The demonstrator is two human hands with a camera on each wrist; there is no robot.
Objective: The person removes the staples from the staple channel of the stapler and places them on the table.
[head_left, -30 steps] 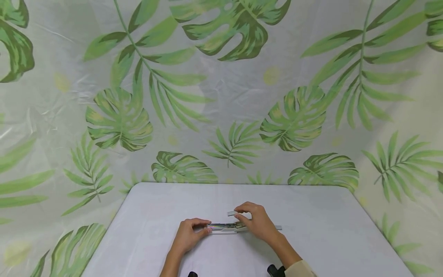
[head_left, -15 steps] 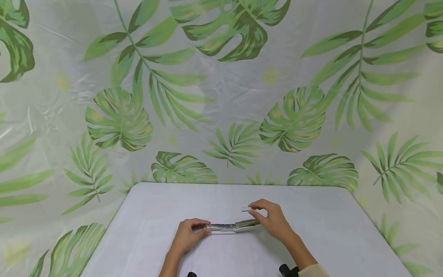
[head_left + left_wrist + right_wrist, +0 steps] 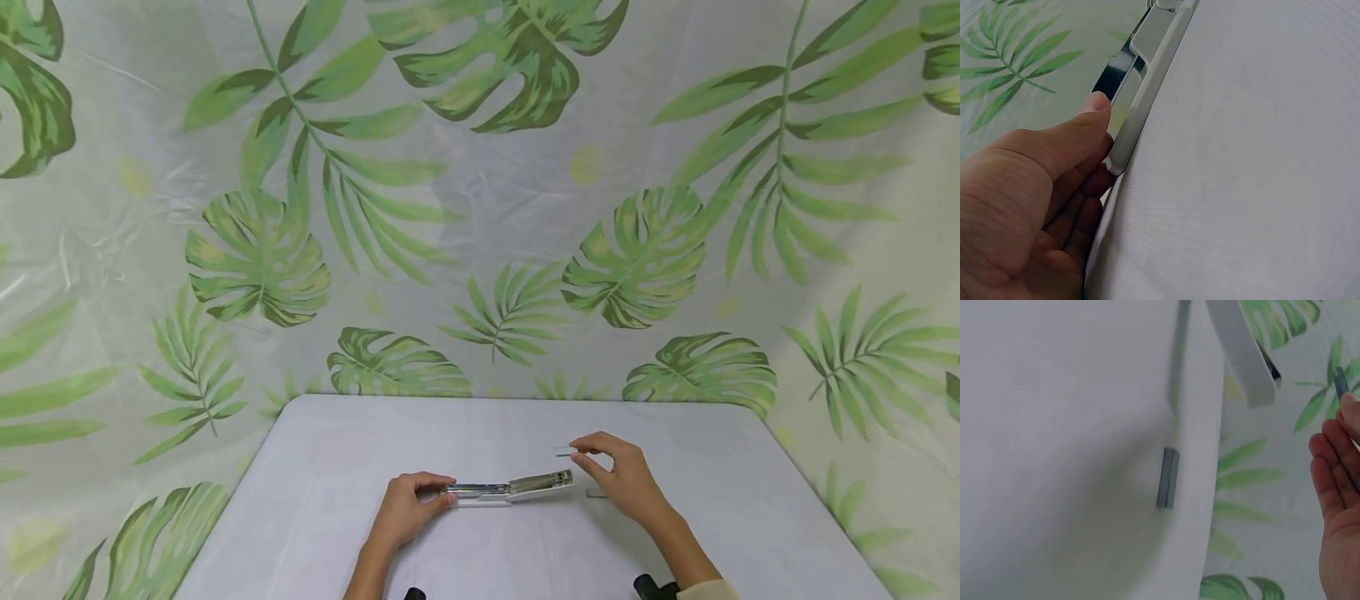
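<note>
A white stapler (image 3: 480, 502) lies on the table with its top cover (image 3: 542, 483) swung back to the right, baring the metal magazine (image 3: 477, 488). My left hand (image 3: 408, 507) grips the stapler's left end; in the left wrist view the thumb (image 3: 1094, 106) presses the magazine tip while fingers sit by the base (image 3: 1141, 103). Raised to the right of the cover, my right hand (image 3: 626, 477) pinches a short grey staple strip (image 3: 1340, 381) between thumb and fingertips. A second staple strip (image 3: 1168, 478) rests on the tabletop below that hand.
The white-covered table (image 3: 360, 442) has its back edge against a leaf-patterned curtain (image 3: 495, 208). Dark wrist devices (image 3: 654, 587) show at the bottom of the head view.
My right hand has moved right, away from the stapler, carrying the staple strip; the cover and the strip on the table show more fully. The left hand has stayed in place.
</note>
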